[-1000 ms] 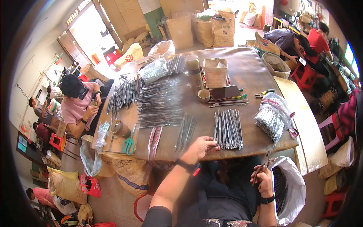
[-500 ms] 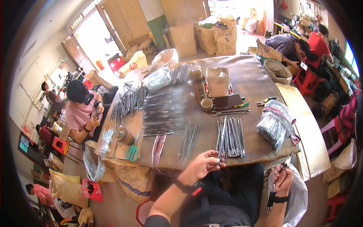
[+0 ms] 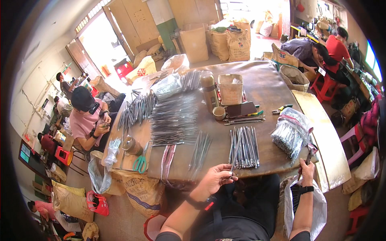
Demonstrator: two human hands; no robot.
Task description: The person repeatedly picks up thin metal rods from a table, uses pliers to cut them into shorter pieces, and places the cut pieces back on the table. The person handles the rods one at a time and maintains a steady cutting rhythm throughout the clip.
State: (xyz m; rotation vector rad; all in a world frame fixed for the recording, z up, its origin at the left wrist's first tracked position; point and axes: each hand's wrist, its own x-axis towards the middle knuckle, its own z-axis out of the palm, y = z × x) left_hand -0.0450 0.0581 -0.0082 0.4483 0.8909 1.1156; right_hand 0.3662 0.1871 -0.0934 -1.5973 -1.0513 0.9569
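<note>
One broad brown table (image 3: 273, 84) fills the centre. Below its right front corner we find a white sack (image 3: 322, 213), partly covered by the right forearm. On the tabletop we note a plastic-wrapped bundle (image 3: 288, 134) and, to its left, a row of slender metal rods (image 3: 247, 150). We see the right hand (image 3: 306, 170) closed around a dark tool (image 3: 310, 153), apparently pliers, and the left hand (image 3: 217, 177) pinching a single rod (image 3: 233, 164) at the row's near-left end.
</note>
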